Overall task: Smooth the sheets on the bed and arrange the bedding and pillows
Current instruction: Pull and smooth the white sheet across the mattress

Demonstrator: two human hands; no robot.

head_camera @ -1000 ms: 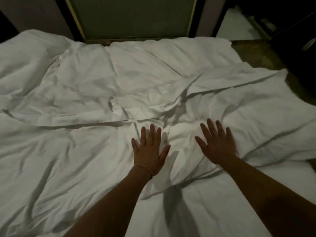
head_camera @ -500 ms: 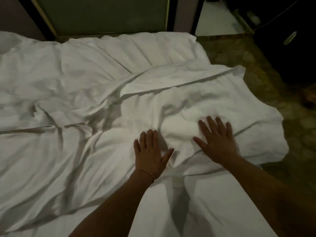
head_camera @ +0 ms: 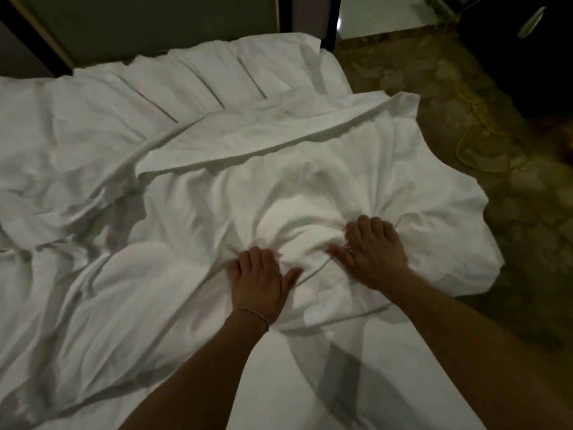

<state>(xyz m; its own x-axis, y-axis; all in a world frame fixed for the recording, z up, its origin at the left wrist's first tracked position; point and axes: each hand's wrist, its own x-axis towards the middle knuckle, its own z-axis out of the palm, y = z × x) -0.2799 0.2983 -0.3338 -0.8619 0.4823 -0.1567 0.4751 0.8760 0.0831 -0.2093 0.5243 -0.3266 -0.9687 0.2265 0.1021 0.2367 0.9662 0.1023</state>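
Head view: I see my left hand (head_camera: 259,282) and right hand (head_camera: 373,249) side by side near the right edge of the bed, fingers curled into the white duvet (head_camera: 310,187), each gripping a bunched fold. The duvet lies rumpled across the mattress, its right side hanging over the patterned floor (head_camera: 465,88).

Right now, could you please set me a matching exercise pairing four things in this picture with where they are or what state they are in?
Things:
1. left hand
2. right hand
3. yellow cord
4. bracelet

Places or states:
A. lying on the floor, right of the bed
B. on the left wrist
C. fingers dug into bunched white bedding, nearer the bed's right edge
D. fingers curled into the bedding, thumb spread out

Pairs: 1-D, 2-C, 3-A, 4-B
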